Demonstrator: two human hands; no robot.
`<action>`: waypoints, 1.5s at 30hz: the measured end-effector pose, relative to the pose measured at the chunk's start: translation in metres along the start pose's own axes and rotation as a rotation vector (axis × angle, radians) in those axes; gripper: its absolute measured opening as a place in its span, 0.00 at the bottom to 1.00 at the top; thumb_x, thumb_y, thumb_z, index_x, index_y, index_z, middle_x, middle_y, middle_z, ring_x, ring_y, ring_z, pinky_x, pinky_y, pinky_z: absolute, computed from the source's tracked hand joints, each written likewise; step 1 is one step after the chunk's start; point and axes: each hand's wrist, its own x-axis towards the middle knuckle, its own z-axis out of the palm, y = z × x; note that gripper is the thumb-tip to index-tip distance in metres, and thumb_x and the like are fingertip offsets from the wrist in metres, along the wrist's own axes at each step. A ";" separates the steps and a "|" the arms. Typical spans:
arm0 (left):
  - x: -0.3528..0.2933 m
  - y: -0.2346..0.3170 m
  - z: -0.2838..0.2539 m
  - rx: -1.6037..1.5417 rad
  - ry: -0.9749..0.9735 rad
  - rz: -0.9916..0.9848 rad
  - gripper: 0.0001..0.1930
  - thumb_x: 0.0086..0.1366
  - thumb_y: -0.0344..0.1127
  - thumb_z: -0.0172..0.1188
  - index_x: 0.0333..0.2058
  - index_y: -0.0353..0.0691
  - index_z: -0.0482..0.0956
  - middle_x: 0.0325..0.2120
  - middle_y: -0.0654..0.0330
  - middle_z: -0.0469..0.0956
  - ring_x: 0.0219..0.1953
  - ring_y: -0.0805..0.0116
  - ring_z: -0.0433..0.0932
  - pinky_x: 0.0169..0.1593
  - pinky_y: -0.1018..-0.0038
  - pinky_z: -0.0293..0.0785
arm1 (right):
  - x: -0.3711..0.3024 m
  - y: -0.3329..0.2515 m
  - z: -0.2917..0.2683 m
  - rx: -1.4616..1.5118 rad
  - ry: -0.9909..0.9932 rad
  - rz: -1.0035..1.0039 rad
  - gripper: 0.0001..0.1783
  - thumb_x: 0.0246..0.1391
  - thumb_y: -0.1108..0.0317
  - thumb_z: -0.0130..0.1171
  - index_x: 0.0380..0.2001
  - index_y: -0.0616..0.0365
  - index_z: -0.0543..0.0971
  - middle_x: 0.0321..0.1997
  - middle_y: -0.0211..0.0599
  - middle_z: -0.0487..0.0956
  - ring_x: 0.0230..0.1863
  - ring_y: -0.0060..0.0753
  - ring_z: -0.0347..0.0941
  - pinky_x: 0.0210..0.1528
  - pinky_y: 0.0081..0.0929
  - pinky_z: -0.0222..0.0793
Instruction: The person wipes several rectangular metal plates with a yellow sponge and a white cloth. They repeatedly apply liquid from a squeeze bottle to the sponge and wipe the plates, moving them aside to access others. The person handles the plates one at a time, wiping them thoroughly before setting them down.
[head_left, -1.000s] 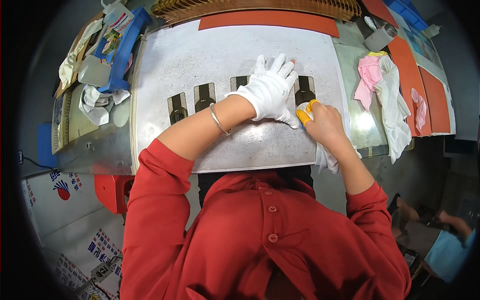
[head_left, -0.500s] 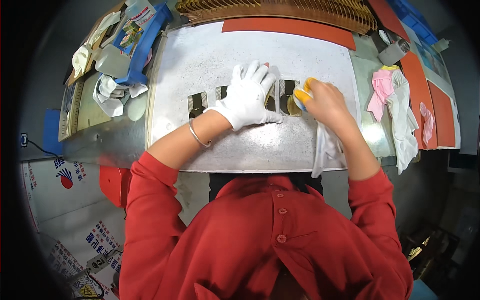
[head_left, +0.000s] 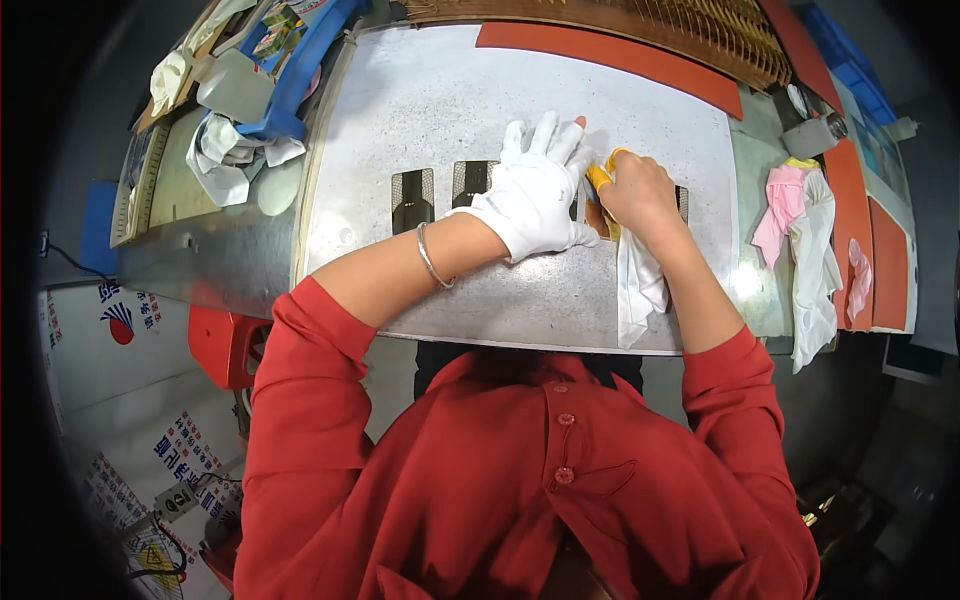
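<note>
My left hand (head_left: 535,195), in a white glove with one bare fingertip, lies flat with its fingers spread across a row of dark rectangular pieces. Yellow covers sit on the fingers of my right hand (head_left: 640,195), which is closed on a white cloth (head_left: 640,290) that hangs down toward me. This hand rests over a goldish piece (head_left: 598,218) beside my left thumb. Further left lie a dark piece with meshed corners (head_left: 412,200) and another dark piece (head_left: 472,182). The edge of one more (head_left: 682,202) shows right of my right hand.
The pieces lie on a large speckled white sheet (head_left: 430,90). Behind it are an orange-red strip (head_left: 610,68) and a wooden rack of thin goldish parts (head_left: 690,40). A blue tray (head_left: 290,95) stands left. Pink (head_left: 780,205) and white cloths (head_left: 815,260) hang right, near a bottle (head_left: 815,135).
The whole view has shifted slightly. My left hand has slid right along the row. My right hand has come closer to it, now covering a piece, with the cloth still in it.
</note>
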 end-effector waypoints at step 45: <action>-0.038 -0.044 -0.016 0.014 -0.079 -0.101 0.47 0.41 0.62 0.63 0.56 0.37 0.63 0.60 0.48 0.53 0.64 0.48 0.45 0.62 0.47 0.39 | 0.019 -0.049 0.011 -0.008 -0.061 -0.073 0.11 0.42 0.68 0.55 0.27 0.66 0.76 0.31 0.56 0.77 0.35 0.55 0.75 0.39 0.42 0.70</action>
